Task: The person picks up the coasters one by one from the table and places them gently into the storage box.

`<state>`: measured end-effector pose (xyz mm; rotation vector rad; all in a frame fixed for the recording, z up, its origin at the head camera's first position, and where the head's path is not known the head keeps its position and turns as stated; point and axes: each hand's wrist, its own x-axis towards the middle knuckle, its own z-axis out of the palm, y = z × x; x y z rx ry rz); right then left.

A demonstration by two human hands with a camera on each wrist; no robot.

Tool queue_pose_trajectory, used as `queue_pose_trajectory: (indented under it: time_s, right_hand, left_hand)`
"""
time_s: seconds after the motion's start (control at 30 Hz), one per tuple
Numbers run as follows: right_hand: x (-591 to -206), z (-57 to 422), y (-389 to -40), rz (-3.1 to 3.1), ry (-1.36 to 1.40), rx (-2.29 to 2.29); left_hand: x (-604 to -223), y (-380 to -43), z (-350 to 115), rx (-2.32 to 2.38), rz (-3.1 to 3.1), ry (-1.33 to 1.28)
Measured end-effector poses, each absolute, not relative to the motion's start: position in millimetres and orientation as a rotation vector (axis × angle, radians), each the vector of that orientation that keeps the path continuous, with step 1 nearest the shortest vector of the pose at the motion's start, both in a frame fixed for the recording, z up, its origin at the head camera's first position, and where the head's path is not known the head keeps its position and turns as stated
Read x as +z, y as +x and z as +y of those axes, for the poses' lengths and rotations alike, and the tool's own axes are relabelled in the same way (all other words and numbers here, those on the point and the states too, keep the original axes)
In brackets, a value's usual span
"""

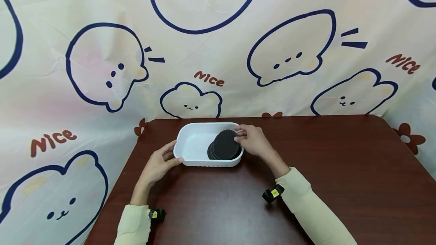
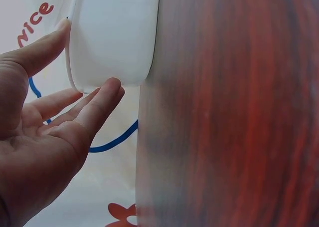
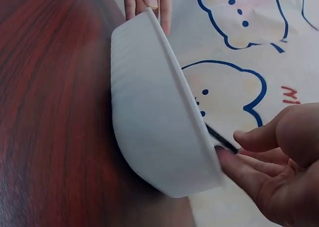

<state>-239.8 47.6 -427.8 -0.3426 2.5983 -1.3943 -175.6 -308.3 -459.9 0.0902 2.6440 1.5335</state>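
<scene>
A white rectangular tub (image 1: 193,143) with rounded corners stands toward the back of the table. Inside, at its right end, several thin black discs that look like coasters overlap, the lower ones (image 1: 211,151) showing at the left. My right hand (image 1: 251,139) reaches over the right rim and pinches the edge of the top black round coaster (image 1: 226,144). That coaster shows as a thin dark edge (image 3: 222,138) between thumb and fingers in the right wrist view. My left hand (image 1: 160,165) holds the tub's left end, thumb at the rim and fingers against the end wall (image 2: 112,62).
Dark brown wood makes up the tabletop (image 1: 323,162), which extends to the right and in front of the tub. A cream printed cloth (image 1: 231,56) hangs behind the table and along its sides. Both sleeved wrists wear small black cameras (image 1: 273,193).
</scene>
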Motion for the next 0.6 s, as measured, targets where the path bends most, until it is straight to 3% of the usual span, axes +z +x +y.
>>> queue_pose_trajectory:
  time_s: [0.23,0.6]
  right_hand:
    - [-427.8,62.5,-230.1,2.774,-0.569,-1.322]
    - [-443.8,99.8,-218.0,2.856,-0.587,-1.310]
  left_hand:
    - [-460.1,-178.8,-305.9,1.526,2.640,0.111]
    - [-460.8,-175.9,-308.2,1.438,2.698,0.102]
